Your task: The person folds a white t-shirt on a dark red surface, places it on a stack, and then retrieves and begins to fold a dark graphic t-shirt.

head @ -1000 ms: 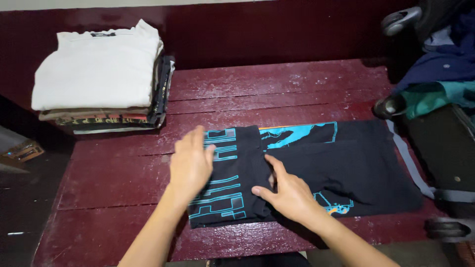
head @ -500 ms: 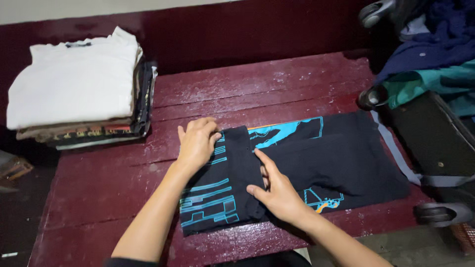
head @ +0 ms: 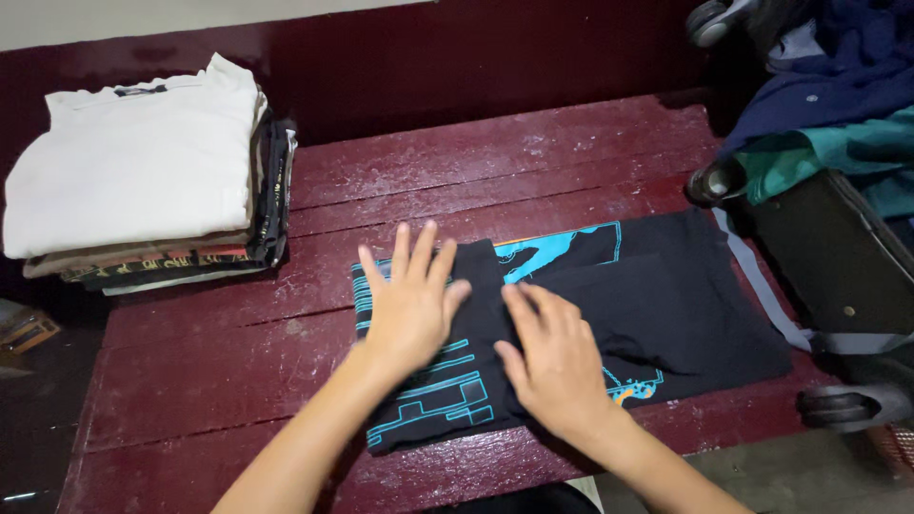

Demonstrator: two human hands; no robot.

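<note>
Flattened since half a second ago, left hand [head: 411, 303] no longer pinches the fold but lies spread, palm down, beside right hand [head: 555, 357], also flat, on black printed shirt [head: 657, 295] across dark red tabletop [head: 219, 371].

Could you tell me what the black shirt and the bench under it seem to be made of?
Shirt: soft knit fabric, probably cotton; it lies limp and folds flat, with a blue print. Bench: wooden planks, painted glossy dark red; seams run between boards and the paint looks worn.
</note>
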